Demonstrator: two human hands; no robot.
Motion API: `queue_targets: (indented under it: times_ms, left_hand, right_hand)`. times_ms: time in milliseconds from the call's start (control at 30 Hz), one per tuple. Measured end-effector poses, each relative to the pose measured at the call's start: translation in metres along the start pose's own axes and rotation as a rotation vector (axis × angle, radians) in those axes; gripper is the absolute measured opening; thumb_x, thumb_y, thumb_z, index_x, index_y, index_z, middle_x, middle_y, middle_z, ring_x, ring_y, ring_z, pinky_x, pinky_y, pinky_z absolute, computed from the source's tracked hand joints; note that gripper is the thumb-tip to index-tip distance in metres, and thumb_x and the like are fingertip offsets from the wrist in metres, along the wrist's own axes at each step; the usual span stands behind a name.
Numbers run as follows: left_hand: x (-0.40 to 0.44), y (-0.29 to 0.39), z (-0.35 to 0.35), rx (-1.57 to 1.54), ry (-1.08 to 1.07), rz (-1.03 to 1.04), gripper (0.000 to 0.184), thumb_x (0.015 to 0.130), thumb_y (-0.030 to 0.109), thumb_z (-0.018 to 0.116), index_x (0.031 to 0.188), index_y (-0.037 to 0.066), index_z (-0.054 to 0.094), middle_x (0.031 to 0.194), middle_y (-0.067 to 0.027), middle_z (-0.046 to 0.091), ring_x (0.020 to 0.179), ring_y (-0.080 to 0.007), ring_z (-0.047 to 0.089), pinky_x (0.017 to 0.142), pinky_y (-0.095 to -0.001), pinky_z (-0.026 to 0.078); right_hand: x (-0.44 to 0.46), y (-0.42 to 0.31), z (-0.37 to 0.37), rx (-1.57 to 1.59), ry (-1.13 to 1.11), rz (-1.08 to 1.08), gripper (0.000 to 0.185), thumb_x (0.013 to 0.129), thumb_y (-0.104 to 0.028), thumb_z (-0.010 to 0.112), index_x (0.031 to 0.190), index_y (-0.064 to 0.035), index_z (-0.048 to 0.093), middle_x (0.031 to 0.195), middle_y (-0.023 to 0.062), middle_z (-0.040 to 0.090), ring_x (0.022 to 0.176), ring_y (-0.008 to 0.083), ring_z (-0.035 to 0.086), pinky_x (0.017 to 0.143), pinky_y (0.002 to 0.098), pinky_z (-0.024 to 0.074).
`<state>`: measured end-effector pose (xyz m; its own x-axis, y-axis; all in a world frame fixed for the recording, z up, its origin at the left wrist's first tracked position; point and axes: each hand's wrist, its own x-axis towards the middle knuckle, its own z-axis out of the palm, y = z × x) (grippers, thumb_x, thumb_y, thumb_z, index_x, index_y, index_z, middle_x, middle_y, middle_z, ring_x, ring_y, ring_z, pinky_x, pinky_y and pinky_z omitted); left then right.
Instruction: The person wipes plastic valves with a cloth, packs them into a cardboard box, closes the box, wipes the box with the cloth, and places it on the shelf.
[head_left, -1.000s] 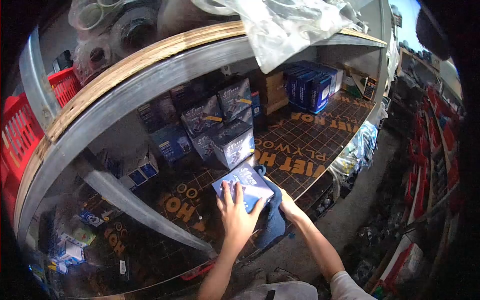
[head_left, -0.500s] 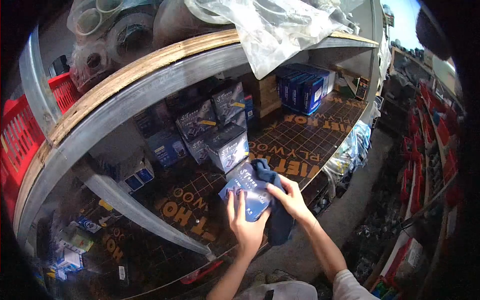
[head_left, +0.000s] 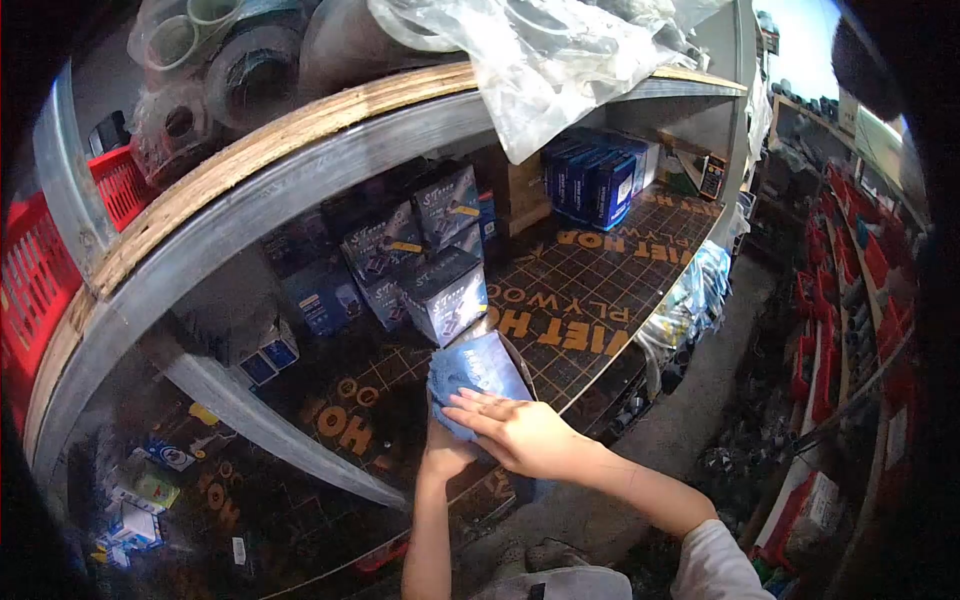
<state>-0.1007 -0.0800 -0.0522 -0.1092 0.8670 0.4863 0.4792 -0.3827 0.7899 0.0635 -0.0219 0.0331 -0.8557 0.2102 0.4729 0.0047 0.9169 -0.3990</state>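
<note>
A small printed box (head_left: 498,367), blue and white on the side facing me, is held up in front of the shelf. My left hand (head_left: 450,452) grips it from below and the left; most of its fingers are hidden behind the box and cloth. My right hand (head_left: 525,435) presses a dark blue cloth (head_left: 452,392) against the box's near left part, fingers close together over the fabric. Part of the cloth hangs below the right hand. Just beyond, dark boxes marked Storm (head_left: 445,297) stand stacked on the plywood shelf (head_left: 560,290).
Blue boxes (head_left: 590,185) stand farther back on the shelf. A metal brace (head_left: 290,430) slants across the left side. Overhead, the upper shelf edge (head_left: 330,115) carries plastic-wrapped pipes and a hanging plastic sheet (head_left: 530,90). Red bins (head_left: 810,330) line the right side of the aisle.
The box has been turned, so a different side faces me. My right hand and the cloth have moved left across it; my left hand has shifted left and lower behind it.
</note>
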Motion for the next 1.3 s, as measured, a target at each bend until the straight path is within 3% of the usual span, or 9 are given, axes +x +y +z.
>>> queue_targets:
  times_ms: [133, 300, 433, 533, 600, 733, 900, 1100, 1300]
  left_hand:
    - [0.008, 0.011, 0.001, -0.048, 0.190, 0.013, 0.096, 0.060, 0.016, 0.078, 0.137, 0.001, 0.022, 0.135, -0.0187, 0.033, 0.125, -0.0293, 0.036, 0.103, -0.0391, 0.030]
    - [0.003, 0.068, -0.018, 0.041, 0.156, 0.073, 0.095, 0.066, 0.011, 0.070, 0.141, -0.002, 0.013, 0.145, -0.0195, 0.021, 0.135, -0.0285, 0.023, 0.110, -0.0399, 0.014]
    - [0.009, 0.167, -0.020, -0.456, 0.389, 0.078, 0.094, 0.071, 0.022, 0.072, 0.139, -0.007, 0.014, 0.138, -0.0301, 0.030, 0.129, -0.0378, 0.032, 0.105, -0.0467, 0.025]
    - [0.031, 0.214, -0.009, -0.774, 0.135, 0.172, 0.109, 0.068, 0.044, 0.075, 0.137, -0.012, 0.012, 0.131, -0.0382, 0.032, 0.123, -0.0432, 0.038, 0.099, -0.0451, 0.035]
    - [0.044, 0.234, -0.011, -0.940, -0.201, 0.128, 0.094, 0.067, 0.037, 0.077, 0.133, -0.007, 0.027, 0.134, -0.0314, 0.034, 0.123, -0.0354, 0.040, 0.098, -0.0405, 0.035]
    - [0.062, 0.225, -0.019, -1.156, -0.504, 0.399, 0.043, 0.079, 0.028, 0.069, 0.087, -0.012, 0.055, 0.076, -0.0237, 0.064, 0.067, -0.0330, 0.062, 0.062, -0.0402, 0.051]
    - [0.020, 0.237, -0.057, -1.251, 0.046, 0.436, 0.022, 0.090, 0.020, 0.051, 0.075, 0.005, 0.053, 0.060, -0.0106, 0.060, 0.052, -0.0197, 0.059, 0.049, -0.0311, 0.047]
    - [-0.035, 0.202, -0.062, -0.852, 0.504, 0.142, 0.022, 0.088, 0.021, 0.052, 0.072, 0.006, 0.058, 0.065, -0.0080, 0.062, 0.059, -0.0172, 0.059, 0.057, -0.0305, 0.046]
    - [-0.065, 0.180, -0.042, 1.052, -0.198, -0.695, 0.023, 0.085, 0.022, 0.053, 0.070, 0.007, 0.062, 0.071, -0.0055, 0.063, 0.065, -0.0146, 0.060, 0.065, -0.0298, 0.044]
  right_hand:
    - [0.012, 0.011, -0.001, -0.197, 0.002, 0.137, 0.040, 0.084, -0.014, 0.053, 0.123, -0.0025, 0.049, 0.125, 0.0163, 0.051, 0.120, 0.0269, 0.047, 0.102, 0.0390, 0.0355]
    - [0.029, 0.030, -0.006, -0.297, -0.017, 0.163, 0.041, 0.083, -0.014, 0.054, 0.123, -0.0032, 0.050, 0.127, 0.0138, 0.051, 0.124, 0.0254, 0.042, 0.107, 0.0418, 0.0280]
    - [0.022, 0.029, 0.004, -0.239, 0.092, 0.142, 0.041, 0.082, -0.014, 0.053, 0.121, -0.0016, 0.052, 0.126, 0.0150, 0.051, 0.122, 0.0267, 0.044, 0.106, 0.0410, 0.0281]
    - [0.021, 0.046, 0.015, -0.248, -0.088, 0.192, 0.048, 0.084, -0.021, 0.052, 0.129, -0.0060, 0.045, 0.134, 0.0131, 0.045, 0.129, 0.0280, 0.036, 0.109, 0.0428, 0.0236]
    - [0.021, 0.057, 0.023, -0.227, -0.049, 0.169, 0.052, 0.084, -0.023, 0.052, 0.131, -0.0049, 0.041, 0.137, 0.0146, 0.040, 0.132, 0.0277, 0.029, 0.110, 0.0442, 0.0194]
    - [0.019, 0.038, 0.011, -0.233, 0.104, 0.158, 0.041, 0.084, -0.016, 0.052, 0.122, -0.0018, 0.050, 0.130, 0.0135, 0.048, 0.127, 0.0249, 0.038, 0.108, 0.0396, 0.0253]
    - [0.019, 0.029, 0.005, -0.219, 0.136, 0.163, 0.038, 0.084, -0.015, 0.053, 0.120, -0.0021, 0.052, 0.126, 0.0148, 0.051, 0.125, 0.0254, 0.041, 0.107, 0.0397, 0.0282]
    - [0.018, 0.032, 0.001, -0.191, 0.129, 0.184, 0.039, 0.085, -0.019, 0.053, 0.120, -0.0030, 0.052, 0.126, 0.0140, 0.051, 0.126, 0.0250, 0.040, 0.107, 0.0407, 0.0269]
    - [0.008, 0.032, -0.008, -0.048, 0.069, 0.130, 0.039, 0.087, -0.020, 0.053, 0.124, -0.0077, 0.050, 0.127, 0.0136, 0.051, 0.127, 0.0242, 0.039, 0.108, 0.0472, 0.0216]
